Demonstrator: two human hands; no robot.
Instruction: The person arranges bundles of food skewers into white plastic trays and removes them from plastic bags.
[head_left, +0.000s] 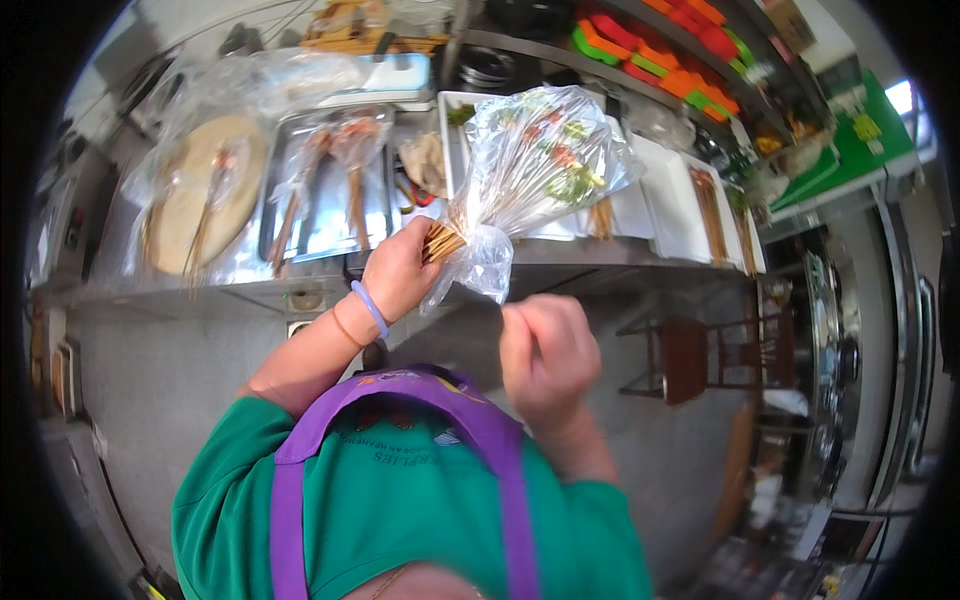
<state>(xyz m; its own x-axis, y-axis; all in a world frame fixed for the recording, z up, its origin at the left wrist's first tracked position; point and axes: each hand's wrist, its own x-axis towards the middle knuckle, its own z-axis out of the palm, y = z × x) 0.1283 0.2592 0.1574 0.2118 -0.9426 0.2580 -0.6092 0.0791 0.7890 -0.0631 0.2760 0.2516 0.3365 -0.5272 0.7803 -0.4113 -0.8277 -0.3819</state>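
Note:
My left hand (405, 259) grips a bundle of wooden skewers (444, 241) by the stick ends, in front of the counter. A clear plastic bag (551, 161) wraps the food end of the bundle, where green and red pieces show through. The bag's loose tail (484, 262) hangs below the gathered neck, beside my left hand. My right hand (551, 352), slightly blurred, pinches the tip of that tail between thumb and curled fingers. Part of the bundle is hidden by my left fingers and by glare on the plastic.
On the counter, a round wooden board (236, 169) and a metal tray (307, 232) carry bagged skewers. White trays (664, 199) with more skewers stand to the right. Coloured plastic containers (652, 64) fill a shelf above. A brown chair (684, 360) stands on the floor at right.

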